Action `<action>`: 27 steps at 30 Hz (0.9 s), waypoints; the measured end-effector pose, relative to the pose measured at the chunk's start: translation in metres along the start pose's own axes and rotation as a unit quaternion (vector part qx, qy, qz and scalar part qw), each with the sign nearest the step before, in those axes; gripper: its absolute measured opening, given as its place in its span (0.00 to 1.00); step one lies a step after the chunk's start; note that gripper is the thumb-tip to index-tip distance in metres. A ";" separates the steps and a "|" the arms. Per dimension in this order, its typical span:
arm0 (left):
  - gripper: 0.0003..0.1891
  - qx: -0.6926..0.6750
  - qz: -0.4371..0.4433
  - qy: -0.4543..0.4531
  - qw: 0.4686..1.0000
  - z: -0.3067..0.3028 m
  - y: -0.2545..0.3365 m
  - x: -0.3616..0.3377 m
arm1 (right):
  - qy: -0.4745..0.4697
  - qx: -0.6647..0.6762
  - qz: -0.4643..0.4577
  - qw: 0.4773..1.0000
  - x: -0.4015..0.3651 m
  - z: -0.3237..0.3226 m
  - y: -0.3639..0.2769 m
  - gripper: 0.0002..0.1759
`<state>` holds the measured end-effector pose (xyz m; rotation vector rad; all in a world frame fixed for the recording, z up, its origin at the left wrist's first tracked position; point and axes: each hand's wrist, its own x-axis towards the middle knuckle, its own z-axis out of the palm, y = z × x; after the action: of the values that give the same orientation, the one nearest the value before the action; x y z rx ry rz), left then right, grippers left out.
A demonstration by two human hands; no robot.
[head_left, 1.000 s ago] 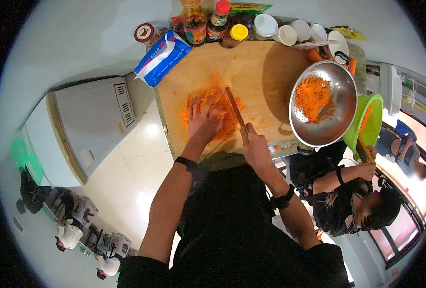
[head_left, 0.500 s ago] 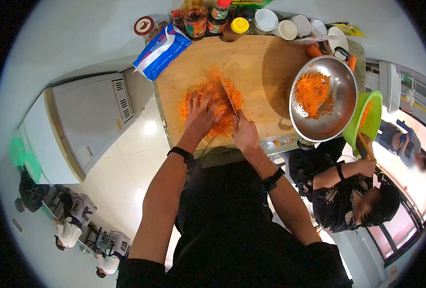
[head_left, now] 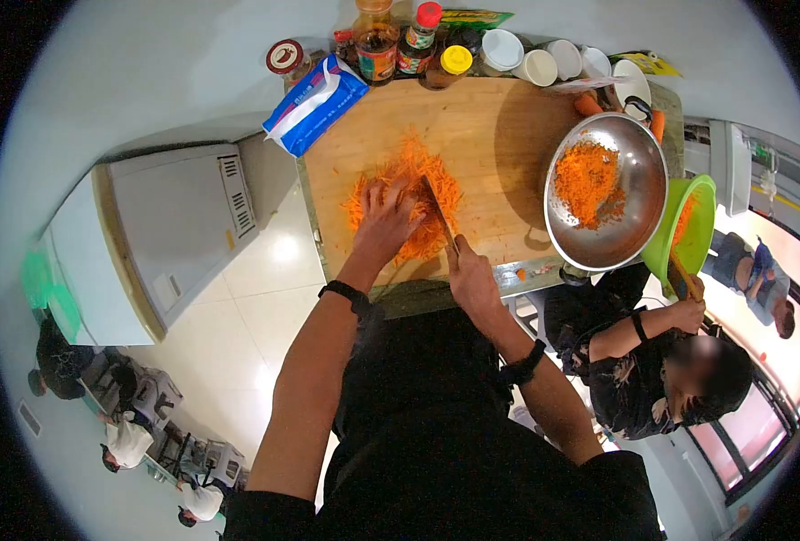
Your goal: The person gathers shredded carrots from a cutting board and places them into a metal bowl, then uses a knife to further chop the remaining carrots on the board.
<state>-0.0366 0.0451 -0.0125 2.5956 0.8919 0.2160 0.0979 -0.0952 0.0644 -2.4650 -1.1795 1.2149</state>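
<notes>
A pile of shredded carrot (head_left: 409,194) lies in the middle of a large wooden cutting board (head_left: 481,135). My left hand (head_left: 384,221) presses flat on the pile with fingers spread. My right hand (head_left: 472,275) grips the handle of a knife (head_left: 438,213), whose blade rests in the carrot just right of my left fingers. Both wrists carry dark bands.
A steel bowl (head_left: 634,194) with shredded carrot sits at the board's right edge, a green bowl (head_left: 693,225) beside it. Sauce bottles (head_left: 377,41), small white cups (head_left: 537,61) and a blue tissue pack (head_left: 314,104) line the far edge. Another person (head_left: 670,370) stands at right.
The knife rose and fell through the carrot pile, the blade shifting left then back toward me. My left hand stayed on the pile.
</notes>
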 end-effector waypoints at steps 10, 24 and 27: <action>0.19 -0.009 -0.017 -0.037 0.999 -0.005 0.003 -0.001 | 0.033 0.013 0.008 0.999 0.038 0.008 -0.004 0.17; 0.18 -0.015 -0.029 -0.116 0.993 -0.018 0.004 -0.006 | -0.011 -0.019 0.034 0.999 0.004 0.007 -0.009 0.19; 0.19 0.008 0.008 -0.116 0.993 -0.004 0.000 -0.011 | 0.021 -0.023 0.014 0.999 0.019 0.012 -0.010 0.17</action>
<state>-0.0464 0.0398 -0.0091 2.5763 0.7915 -0.0880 0.0899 -0.0771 0.0493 -2.5358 -1.1789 1.1483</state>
